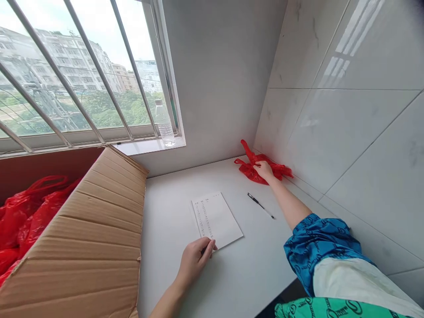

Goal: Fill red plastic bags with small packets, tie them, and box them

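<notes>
My right hand (263,171) reaches to the far right corner of the white tabletop, its fingers closed on a crumpled red plastic bag (253,170). Part of the bag lies hidden under the hand. At the near edge of a stack of white paper (220,218) is my left hand (196,257), its fingers loosely curled with nothing visible in them. Columns of small printed or written marks run down the sheet's left side. Between the paper and my right forearm lies a black-and-clear pen (260,206).
An open cardboard box (96,238) stands at the left, with red plastic bags (29,216) inside. A clear plastic bottle (164,125) stands on the windowsill by the barred window. A grey wall and a tiled wall (357,132) bound the table (168,212).
</notes>
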A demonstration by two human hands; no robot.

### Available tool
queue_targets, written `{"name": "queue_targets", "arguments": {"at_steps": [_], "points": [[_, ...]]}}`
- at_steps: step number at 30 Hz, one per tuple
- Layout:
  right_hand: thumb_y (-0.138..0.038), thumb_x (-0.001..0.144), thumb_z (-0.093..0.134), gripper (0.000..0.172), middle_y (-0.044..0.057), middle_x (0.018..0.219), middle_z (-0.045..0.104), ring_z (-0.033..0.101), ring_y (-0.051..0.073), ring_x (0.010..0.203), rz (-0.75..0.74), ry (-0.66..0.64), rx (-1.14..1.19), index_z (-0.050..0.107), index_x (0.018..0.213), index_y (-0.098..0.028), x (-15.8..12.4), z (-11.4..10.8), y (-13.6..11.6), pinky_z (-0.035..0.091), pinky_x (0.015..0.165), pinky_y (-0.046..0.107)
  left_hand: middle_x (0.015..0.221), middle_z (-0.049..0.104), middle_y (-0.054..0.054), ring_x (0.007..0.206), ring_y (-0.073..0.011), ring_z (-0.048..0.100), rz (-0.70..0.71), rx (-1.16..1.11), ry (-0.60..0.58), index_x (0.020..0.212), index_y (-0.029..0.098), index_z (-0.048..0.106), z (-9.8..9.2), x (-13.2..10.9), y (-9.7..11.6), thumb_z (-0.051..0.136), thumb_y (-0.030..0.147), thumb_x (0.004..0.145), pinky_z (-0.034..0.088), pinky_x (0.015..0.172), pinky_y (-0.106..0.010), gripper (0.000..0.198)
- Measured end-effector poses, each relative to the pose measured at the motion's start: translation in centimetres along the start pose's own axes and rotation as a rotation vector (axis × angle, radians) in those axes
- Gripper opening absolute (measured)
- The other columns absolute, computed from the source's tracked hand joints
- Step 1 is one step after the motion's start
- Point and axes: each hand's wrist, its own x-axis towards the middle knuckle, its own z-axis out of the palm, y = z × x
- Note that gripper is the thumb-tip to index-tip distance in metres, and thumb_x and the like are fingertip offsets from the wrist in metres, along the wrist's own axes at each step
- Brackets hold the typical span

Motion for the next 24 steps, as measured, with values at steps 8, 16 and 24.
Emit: {"name": "queue_targets", "arguments": {"at_steps": [8,16,24], "points": [[-0.045,0.092,0.052,0.034,0.009,0.102,0.071,0.062,0.017,0.096,-0.287,-0.111,0.138,0.068,0.093,-0.015,-3.6,0.0,-6.9,0.047,0.088,0.031,0.059,0.056,0.000,0.054,-0.0119,0.046,-0.022,-0.097,0.064,0.076,0.019,0.069,0.3,-0.3,0.1,0.041,0.051,0.098,0.036,0.056,-0.023,0.047],[-0.040,0.090,0.059,0.027,0.005,0.101,0.072,0.067,0.021,0.091,-0.459,-0.747,0.101,0.069,0.072,-0.022,-14.2,4.9,-7.4,0.052,0.074,0.032,0.069,0.058,0.001,0.062,-0.0131,0.055,-0.177,-0.468,0.460,0.112,0.019,0.060,0.0,-0.2,-0.8,0.047,0.051,0.095,0.045,0.060,-0.023,0.039],[-0.036,0.086,0.067,0.014,0.005,0.097,0.069,0.065,0.019,0.086,-0.398,-0.634,0.225,0.064,0.085,-0.022,-17.2,6.1,-5.8,0.054,0.072,0.031,0.106,0.065,-0.006,0.103,-0.0186,0.060,0.015,-0.142,0.684,0.105,0.023,0.063,-1.3,2.2,2.8,0.048,0.033,0.098,0.049,0.088,-0.032,0.019]]}}
